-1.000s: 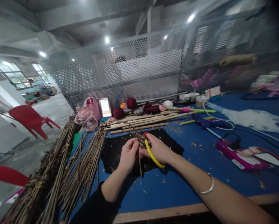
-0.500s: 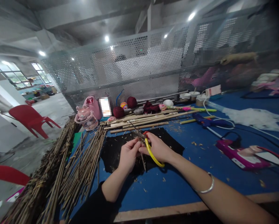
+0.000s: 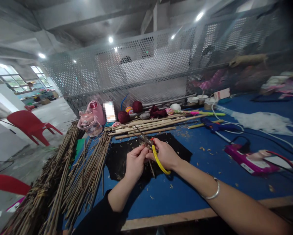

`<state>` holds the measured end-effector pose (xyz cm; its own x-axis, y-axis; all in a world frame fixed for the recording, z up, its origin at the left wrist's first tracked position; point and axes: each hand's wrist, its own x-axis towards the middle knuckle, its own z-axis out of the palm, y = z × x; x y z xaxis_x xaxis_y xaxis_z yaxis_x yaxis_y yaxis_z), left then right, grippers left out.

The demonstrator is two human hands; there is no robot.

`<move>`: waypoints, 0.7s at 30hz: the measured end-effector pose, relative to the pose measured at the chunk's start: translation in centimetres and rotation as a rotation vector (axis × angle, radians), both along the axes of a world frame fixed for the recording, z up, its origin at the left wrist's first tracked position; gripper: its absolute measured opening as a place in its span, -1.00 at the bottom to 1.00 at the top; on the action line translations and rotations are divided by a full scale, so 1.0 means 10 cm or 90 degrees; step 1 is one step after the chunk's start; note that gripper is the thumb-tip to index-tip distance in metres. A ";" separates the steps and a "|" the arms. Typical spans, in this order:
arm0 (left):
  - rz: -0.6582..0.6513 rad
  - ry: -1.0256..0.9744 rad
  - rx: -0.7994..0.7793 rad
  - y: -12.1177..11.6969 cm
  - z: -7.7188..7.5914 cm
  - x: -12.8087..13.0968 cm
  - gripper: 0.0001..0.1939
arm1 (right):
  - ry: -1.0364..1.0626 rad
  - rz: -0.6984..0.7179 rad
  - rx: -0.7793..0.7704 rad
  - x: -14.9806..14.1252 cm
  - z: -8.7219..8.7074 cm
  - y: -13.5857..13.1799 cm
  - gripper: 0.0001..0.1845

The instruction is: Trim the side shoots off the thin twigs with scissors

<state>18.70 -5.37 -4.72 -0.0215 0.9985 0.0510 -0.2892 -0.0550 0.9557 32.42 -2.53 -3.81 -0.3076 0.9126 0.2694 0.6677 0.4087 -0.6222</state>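
Over a black cloth on the blue table, my two hands meet. My left hand pinches a thin brown twig, whose lower end points down toward me. In my right hand is a pair of scissors with yellow and red handles, its blades apart and pointing away to the upper left. The right fingertips also touch the twig close to the left ones. Fingers hide the exact spot where the twig and blades come together. Small chips lie scattered on the cloth.
Loose twigs and a thick twig bundle lie left. Behind the cloth are pale sticks, yarn balls and a pink bucket. A blue glue gun and a magenta power strip with cords lie right.
The hands, scissors and twig keep nearly the same position. The twig's lower end has swung slightly to the right. The whole view has shifted a little.
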 end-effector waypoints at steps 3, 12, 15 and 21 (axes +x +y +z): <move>0.024 0.019 0.008 0.00 -0.01 -0.01 -0.71 | -0.001 -0.009 0.001 0.00 0.02 0.00 -0.60; 0.033 0.008 0.025 0.00 0.01 -0.02 -0.70 | 0.005 0.019 0.032 0.03 -0.04 0.06 -0.62; 0.036 0.010 0.030 0.01 0.01 -0.03 -0.68 | 0.020 0.011 0.026 0.02 -0.07 0.07 -0.62; 0.047 0.011 0.033 0.03 0.00 -0.05 -0.68 | -0.007 0.004 0.016 0.01 -0.03 0.06 -0.65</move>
